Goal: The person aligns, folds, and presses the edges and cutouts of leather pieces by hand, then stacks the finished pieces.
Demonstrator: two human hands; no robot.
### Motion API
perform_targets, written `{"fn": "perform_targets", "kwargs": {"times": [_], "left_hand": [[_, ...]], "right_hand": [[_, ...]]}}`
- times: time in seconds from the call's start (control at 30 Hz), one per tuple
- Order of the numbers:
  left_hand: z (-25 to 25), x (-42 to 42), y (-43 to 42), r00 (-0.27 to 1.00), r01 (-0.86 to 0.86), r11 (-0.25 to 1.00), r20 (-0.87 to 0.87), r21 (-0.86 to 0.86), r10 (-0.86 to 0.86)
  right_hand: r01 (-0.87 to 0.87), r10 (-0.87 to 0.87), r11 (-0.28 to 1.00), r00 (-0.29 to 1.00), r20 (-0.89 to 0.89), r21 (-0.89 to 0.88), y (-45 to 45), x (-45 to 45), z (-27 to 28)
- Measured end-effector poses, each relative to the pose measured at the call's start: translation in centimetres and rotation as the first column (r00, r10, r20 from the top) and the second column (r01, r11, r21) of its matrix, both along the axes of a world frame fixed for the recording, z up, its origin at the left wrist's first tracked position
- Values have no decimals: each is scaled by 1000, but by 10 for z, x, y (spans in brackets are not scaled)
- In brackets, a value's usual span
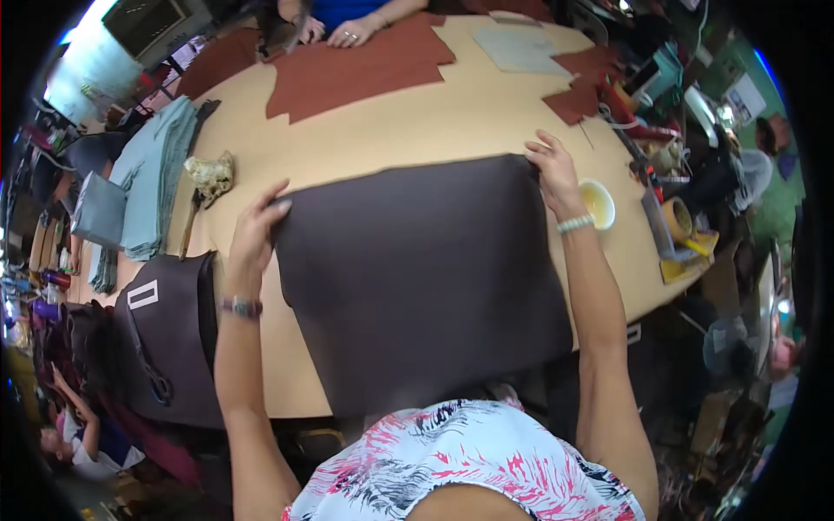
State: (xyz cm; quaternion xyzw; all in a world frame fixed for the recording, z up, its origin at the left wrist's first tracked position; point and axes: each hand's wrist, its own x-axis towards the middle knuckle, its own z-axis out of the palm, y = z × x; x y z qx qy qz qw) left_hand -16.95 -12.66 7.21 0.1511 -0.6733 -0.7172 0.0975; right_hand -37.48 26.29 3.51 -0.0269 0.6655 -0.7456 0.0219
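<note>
A broad dark brown sheet (426,278), like leather, is stretched across the table's near side, and its lower end reaches my body. My left hand (254,233) grips its far left corner between thumb and fingers. At the far right corner, my right hand (554,178) pinches the sheet, some fingers raised. A white bowl (598,205) with yellowish liquid stands just right of my right wrist. To the left of my left forearm lie more dark brown sheets (187,334), with scissors (155,378) and a small white rectangular frame (143,294) on top.
A crumpled pale lump (210,174) and a wooden stick (188,227) lie at the left, beside stacked grey-green sheets (156,178). Across the table (347,148), another person's hands (347,33) rest at reddish-brown pieces (365,78). A tool tray (660,221) lines the right edge.
</note>
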Motion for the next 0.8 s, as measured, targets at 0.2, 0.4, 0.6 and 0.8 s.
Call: {"fn": "perform_targets", "kwargs": {"times": [0.2,0.4,0.6,0.8], "left_hand": [[56,-118,-74,999,-22,998,-40,66,24],[153,-109,-84,899,70,998,-432,-11,-67],[102,-16,-35,886,-14,993,-461,-121,-44],[10,67,19,989,-60,998,-135,-29,56]], "right_hand": [[69,-45,980,990,-133,184,-71,-140,48],[-35,-54,987,841,-538,-154,-74,-134,175],[-66,8,995,797,-604,-74,-29,-46,142],[44,119,940,886,-448,338,7,61,52]]}}
